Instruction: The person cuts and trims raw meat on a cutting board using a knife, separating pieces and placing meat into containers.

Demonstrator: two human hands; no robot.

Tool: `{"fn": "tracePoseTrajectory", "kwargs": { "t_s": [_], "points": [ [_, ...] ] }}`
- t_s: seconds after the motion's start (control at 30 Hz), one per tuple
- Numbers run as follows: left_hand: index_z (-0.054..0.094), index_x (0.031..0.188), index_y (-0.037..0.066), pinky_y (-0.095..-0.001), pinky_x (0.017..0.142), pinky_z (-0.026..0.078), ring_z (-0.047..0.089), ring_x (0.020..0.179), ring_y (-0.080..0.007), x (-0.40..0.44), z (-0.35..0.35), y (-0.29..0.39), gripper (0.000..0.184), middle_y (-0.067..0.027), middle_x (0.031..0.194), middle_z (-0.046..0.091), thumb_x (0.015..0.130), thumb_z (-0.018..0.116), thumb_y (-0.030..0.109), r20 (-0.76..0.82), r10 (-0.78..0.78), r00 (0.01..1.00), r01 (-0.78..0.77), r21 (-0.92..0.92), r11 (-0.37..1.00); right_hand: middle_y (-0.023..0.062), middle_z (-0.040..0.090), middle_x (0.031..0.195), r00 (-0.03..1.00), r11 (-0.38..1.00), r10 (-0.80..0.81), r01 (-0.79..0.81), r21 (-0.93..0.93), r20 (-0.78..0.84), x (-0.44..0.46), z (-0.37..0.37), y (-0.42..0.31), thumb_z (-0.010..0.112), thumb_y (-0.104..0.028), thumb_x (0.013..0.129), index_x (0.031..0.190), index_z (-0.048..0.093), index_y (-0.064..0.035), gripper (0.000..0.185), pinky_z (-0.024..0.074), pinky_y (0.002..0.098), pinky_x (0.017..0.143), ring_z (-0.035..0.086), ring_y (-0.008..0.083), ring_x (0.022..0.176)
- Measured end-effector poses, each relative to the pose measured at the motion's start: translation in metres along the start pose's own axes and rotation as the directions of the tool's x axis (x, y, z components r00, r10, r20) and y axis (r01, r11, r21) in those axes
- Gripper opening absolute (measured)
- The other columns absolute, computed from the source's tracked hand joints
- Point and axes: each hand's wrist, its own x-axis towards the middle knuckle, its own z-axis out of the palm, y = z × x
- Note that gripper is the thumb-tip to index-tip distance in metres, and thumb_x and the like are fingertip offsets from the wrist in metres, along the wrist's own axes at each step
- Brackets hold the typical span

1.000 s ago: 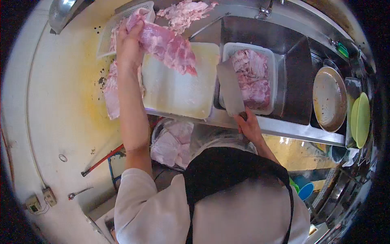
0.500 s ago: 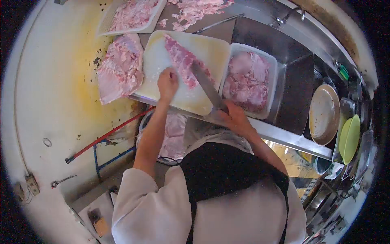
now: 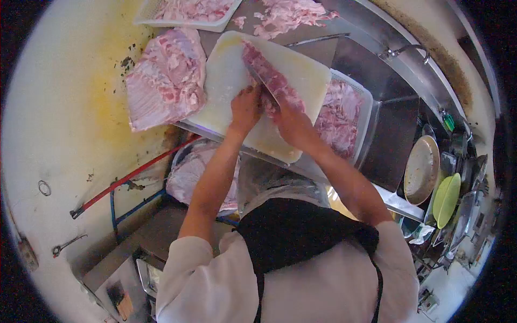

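Observation:
A long strip of raw meat [image 3: 284, 89] lies slantwise on the white cutting board [image 3: 226, 59]. My right hand [image 3: 291, 123] is closed round the handle of a knife [image 3: 264, 83], whose blade lies over the strip and points up and left. At the strip's left edge my left hand [image 3: 247, 106] is closed, with fingers curled near the blade; whether it grips the meat is hidden. A large slab of meat [image 3: 169, 78] rests left of the board. Right of the board a white basket [image 3: 366, 116] holds more meat, partly covered by the board.
Another white basket [image 3: 218, 24] of meat pieces stands at the top left, beside a pile of trimmings [image 3: 291, 17]. Below the counter is a tub of meat [image 3: 188, 175]. A brown pan [image 3: 421, 170] and a green bowl [image 3: 446, 201] are at the right.
The lifted strip was laid on the board. The knife has moved from over the right basket onto the strip, and my two hands have come closer together.

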Motion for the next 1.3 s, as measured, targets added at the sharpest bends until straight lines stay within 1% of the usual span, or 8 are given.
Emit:
{"fn": "tracePoseTrajectory", "kwargs": {
  "t_s": [0.27, 0.47, 0.57, 0.97, 1.07, 1.23, 1.27, 1.3],
  "points": [
    [0.059, 0.098, 0.008, -0.046, 0.071, 0.051, 0.063, 0.085, -0.0376, -0.009, 0.002, -0.007, 0.012, -0.0126, 0.087, 0.064, 0.086, 0.056, 0.009, -0.074, -0.139, 0.988, 0.126, -0.154, 0.98, 0.0302, 0.063, 0.1, 0.975, 0.985, 0.127, -0.103, -0.139, 0.18, 0.044, 0.0, -0.017, 0.049, -0.011, 0.09, 0.13, 0.037, 0.0054, 0.045, 0.0477, 0.0537, 0.081, 0.061, 0.0476, 0.095],
    [0.061, 0.099, 0.006, -0.0487, 0.075, 0.049, 0.063, 0.087, -0.0393, -0.001, 0.004, -0.02, 0.016, -0.0179, 0.092, 0.063, 0.089, 0.056, 0.017, -0.2, -0.216, 0.956, 0.158, -0.272, 0.949, 0.0277, 0.064, 0.083, 0.965, 0.983, 0.154, -0.127, -0.134, 0.213, -0.131, -0.06, 0.008, 0.055, -0.014, 0.09, 0.114, 0.043, 0.001, 0.031, 0.0491, 0.0578, 0.07, 0.062, 0.0476, 0.076],
    [0.062, 0.099, 0.005, -0.0495, 0.075, 0.049, 0.062, 0.088, -0.0393, 0.004, 0.014, -0.009, 0.02, -0.0189, 0.094, 0.061, 0.087, 0.059, 0.022, -0.232, -0.18, 0.956, 0.125, -0.231, 0.965, 0.0269, 0.064, 0.081, 0.789, 0.902, 0.427, -0.407, -0.144, 0.441, -0.18, -0.099, -0.003, 0.055, -0.019, 0.093, 0.111, 0.043, 0.0, 0.029, 0.0488, 0.0564, 0.071, 0.062, 0.0481, 0.077],
    [0.061, 0.089, 0.004, -0.0464, 0.067, 0.052, 0.065, 0.078, -0.0351, -0.098, 0.0, 0.096, 0.021, -0.0165, 0.084, 0.063, 0.07, 0.066, 0.007, 0.29, 0.27, 0.918, -0.208, -0.226, 0.952, 0.0247, 0.066, 0.088, 0.809, 0.755, 0.525, -0.586, 0.296, 0.264, -0.227, -0.11, 0.044, 0.061, -0.019, 0.094, 0.11, 0.049, -0.0008, 0.028, 0.0479, 0.0474, 0.074, 0.063, 0.0457, 0.084],
    [0.056, 0.092, 0.003, -0.0362, 0.061, 0.051, 0.064, 0.075, -0.0197, -0.083, -0.014, 0.074, 0.024, -0.0083, 0.086, 0.062, 0.074, 0.071, 0.008, 0.595, 0.188, 0.782, 0.263, -0.587, 0.765, 0.0262, 0.067, 0.094, 0.791, 0.711, 0.56, -0.612, 0.346, 0.247, -0.226, -0.109, 0.047, 0.061, -0.016, 0.094, 0.115, 0.051, -0.0004, 0.028, 0.0496, 0.0449, 0.076, 0.066, 0.0425, 0.088],
    [0.058, 0.084, 0.006, -0.028, 0.063, 0.05, 0.067, 0.072, -0.0157, 0.047, -0.169, 0.071, 0.008, -0.0061, 0.081, 0.07, 0.082, 0.065, 0.003, 0.202, -0.063, 0.977, 0.182, -0.653, 0.735, 0.0265, 0.067, 0.09, 0.778, 0.702, 0.576, -0.628, 0.337, 0.25, -0.224, -0.114, 0.045, 0.061, -0.018, 0.094, 0.114, 0.051, 0.0, 0.029, 0.0489, 0.045, 0.073, 0.066, 0.0428, 0.086],
    [0.062, 0.094, 0.003, -0.0292, 0.072, 0.05, 0.067, 0.08, -0.0185, 0.083, -0.181, 0.037, 0.013, -0.008, 0.085, 0.07, 0.082, 0.066, 0.005, 0.159, -0.022, 0.987, 0.147, -0.841, 0.521, 0.0264, 0.067, 0.089, 0.764, 0.692, 0.589, -0.645, 0.325, 0.261, -0.225, -0.114, 0.044, 0.061, -0.018, 0.094, 0.114, 0.051, -0.0001, 0.029, 0.0488, 0.0452, 0.073, 0.065, 0.0429, 0.085],
    [0.062, 0.107, 0.001, -0.0317, 0.082, 0.05, 0.067, 0.088, -0.0208, 0.114, -0.204, 0.027, 0.025, -0.0106, 0.09, 0.07, 0.083, 0.066, 0.007, -0.065, -0.093, 0.994, 0.029, -0.649, 0.76, 0.0263, 0.067, 0.089, 0.792, 0.713, 0.56, -0.611, 0.345, 0.245, -0.227, -0.112, 0.047, 0.061, -0.018, 0.094, 0.114, 0.051, -0.0003, 0.028, 0.0486, 0.0454, 0.072, 0.065, 0.0432, 0.085]
  ]
}}
